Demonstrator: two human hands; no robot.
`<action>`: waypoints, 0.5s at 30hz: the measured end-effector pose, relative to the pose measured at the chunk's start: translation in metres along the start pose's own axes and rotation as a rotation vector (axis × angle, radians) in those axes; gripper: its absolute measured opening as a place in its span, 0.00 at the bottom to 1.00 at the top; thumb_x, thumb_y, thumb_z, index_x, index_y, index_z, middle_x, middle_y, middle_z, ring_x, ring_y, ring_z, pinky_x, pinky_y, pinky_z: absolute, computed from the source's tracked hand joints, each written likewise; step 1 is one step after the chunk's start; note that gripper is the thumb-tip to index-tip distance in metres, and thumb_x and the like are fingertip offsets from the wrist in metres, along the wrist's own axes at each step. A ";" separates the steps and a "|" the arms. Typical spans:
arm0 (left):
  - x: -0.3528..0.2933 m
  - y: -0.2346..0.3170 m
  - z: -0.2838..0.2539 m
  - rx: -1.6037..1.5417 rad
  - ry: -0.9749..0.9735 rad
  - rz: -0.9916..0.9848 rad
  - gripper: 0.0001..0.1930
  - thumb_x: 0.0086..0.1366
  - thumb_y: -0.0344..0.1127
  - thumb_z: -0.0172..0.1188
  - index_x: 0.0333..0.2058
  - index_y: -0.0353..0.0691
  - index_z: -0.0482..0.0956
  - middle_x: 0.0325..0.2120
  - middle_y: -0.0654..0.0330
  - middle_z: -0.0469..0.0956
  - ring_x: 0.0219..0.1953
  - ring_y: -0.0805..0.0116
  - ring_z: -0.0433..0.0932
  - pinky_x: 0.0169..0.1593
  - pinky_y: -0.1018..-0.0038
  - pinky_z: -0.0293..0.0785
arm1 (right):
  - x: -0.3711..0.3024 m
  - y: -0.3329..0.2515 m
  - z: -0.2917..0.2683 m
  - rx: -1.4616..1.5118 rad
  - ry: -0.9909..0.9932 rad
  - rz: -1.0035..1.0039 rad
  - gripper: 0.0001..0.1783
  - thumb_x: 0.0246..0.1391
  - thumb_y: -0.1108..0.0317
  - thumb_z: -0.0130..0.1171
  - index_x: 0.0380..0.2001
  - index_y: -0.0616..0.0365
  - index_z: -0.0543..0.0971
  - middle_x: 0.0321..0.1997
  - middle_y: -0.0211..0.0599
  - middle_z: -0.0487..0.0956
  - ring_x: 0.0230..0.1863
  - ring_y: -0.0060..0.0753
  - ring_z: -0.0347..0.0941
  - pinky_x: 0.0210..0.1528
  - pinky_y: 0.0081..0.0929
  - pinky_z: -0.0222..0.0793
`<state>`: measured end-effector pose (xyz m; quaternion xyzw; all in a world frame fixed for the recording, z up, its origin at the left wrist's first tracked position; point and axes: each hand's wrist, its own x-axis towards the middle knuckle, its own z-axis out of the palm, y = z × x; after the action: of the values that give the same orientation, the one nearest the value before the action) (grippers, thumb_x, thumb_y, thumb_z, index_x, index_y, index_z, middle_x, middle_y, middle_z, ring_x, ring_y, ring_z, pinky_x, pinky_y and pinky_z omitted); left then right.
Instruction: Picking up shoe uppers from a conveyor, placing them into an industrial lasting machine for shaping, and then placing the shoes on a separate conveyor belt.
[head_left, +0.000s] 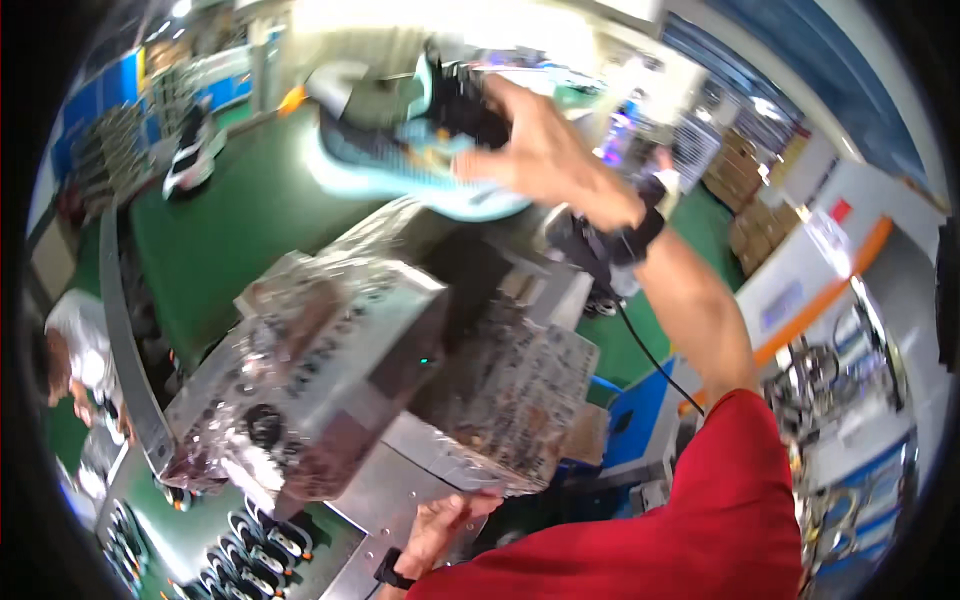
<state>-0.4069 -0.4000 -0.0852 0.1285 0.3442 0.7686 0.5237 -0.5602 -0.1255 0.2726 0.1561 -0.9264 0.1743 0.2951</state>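
Note:
Raised over the green belt, my right hand point(530, 150) is closed on a sneaker point(375, 150) with a dark upper and a light blue sole. Motion blurs the shoe and its finer details. My left hand point(435, 530) is low down, its fingers curled at the lower edge of a plastic-wrapped machine housing point(400, 310). Whatever those fingers pinch, if anything, is too small to make out. A black band circles each wrist.
A green conveyor belt point(245, 215) runs beyond the housing, with another shoe point(190, 165) at its far left. Several shoes point(255, 555) lie in rows at lower left. At the left edge is a person point(85, 345). Cartons point(735, 165) stand far right; a black cable point(650, 350) hangs near my right arm.

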 end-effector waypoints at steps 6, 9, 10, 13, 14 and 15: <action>0.079 0.046 0.126 -0.098 -0.543 -0.079 0.54 0.56 0.79 0.44 0.67 0.37 0.56 0.64 0.37 0.59 0.61 0.32 0.65 0.64 0.39 0.58 | -0.218 -0.058 -0.118 0.165 -0.219 -0.027 0.30 0.34 0.73 0.66 0.48 0.52 0.73 0.45 0.36 0.76 0.54 0.43 0.71 0.63 0.47 0.57; 0.086 0.029 0.206 -0.443 -0.756 -0.441 0.51 0.60 0.72 0.46 0.66 0.31 0.54 0.60 0.31 0.62 0.58 0.28 0.66 0.60 0.39 0.64 | -0.322 -0.085 -0.143 0.146 -0.358 0.161 0.29 0.40 0.72 0.66 0.51 0.50 0.73 0.55 0.33 0.74 0.65 0.39 0.64 0.71 0.62 0.36; 0.085 0.008 0.219 -0.280 -0.762 -0.469 0.49 0.61 0.70 0.45 0.65 0.29 0.54 0.59 0.31 0.62 0.56 0.31 0.68 0.58 0.42 0.66 | -0.353 -0.099 -0.151 0.122 -0.342 0.230 0.31 0.37 0.74 0.67 0.51 0.50 0.73 0.55 0.32 0.74 0.67 0.39 0.62 0.71 0.63 0.35; 0.090 -0.070 0.242 -0.147 -0.753 -0.510 0.44 0.63 0.64 0.46 0.62 0.26 0.59 0.56 0.34 0.67 0.47 0.44 0.76 0.53 0.52 0.73 | -0.459 -0.126 -0.161 -0.047 -0.062 0.402 0.35 0.34 0.75 0.70 0.52 0.51 0.73 0.59 0.36 0.72 0.69 0.43 0.58 0.71 0.58 0.39; 0.087 -0.090 0.262 -0.212 -0.658 -0.570 0.41 0.65 0.62 0.44 0.62 0.27 0.61 0.54 0.35 0.69 0.43 0.46 0.77 0.48 0.55 0.75 | -0.487 -0.140 -0.165 -0.155 0.121 0.477 0.30 0.40 0.71 0.68 0.51 0.54 0.73 0.57 0.41 0.73 0.66 0.50 0.60 0.70 0.49 0.48; 0.087 -0.115 0.273 -0.277 -0.551 -0.616 0.39 0.66 0.60 0.42 0.61 0.28 0.63 0.52 0.37 0.71 0.39 0.47 0.78 0.44 0.57 0.76 | -0.521 -0.154 -0.162 -0.233 0.299 0.646 0.31 0.45 0.68 0.67 0.55 0.55 0.72 0.60 0.41 0.71 0.65 0.48 0.63 0.67 0.44 0.57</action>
<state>-0.2086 -0.1900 0.0232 0.1486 0.1077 0.5523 0.8132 -0.0158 -0.0981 0.1189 -0.2060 -0.8882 0.1726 0.3727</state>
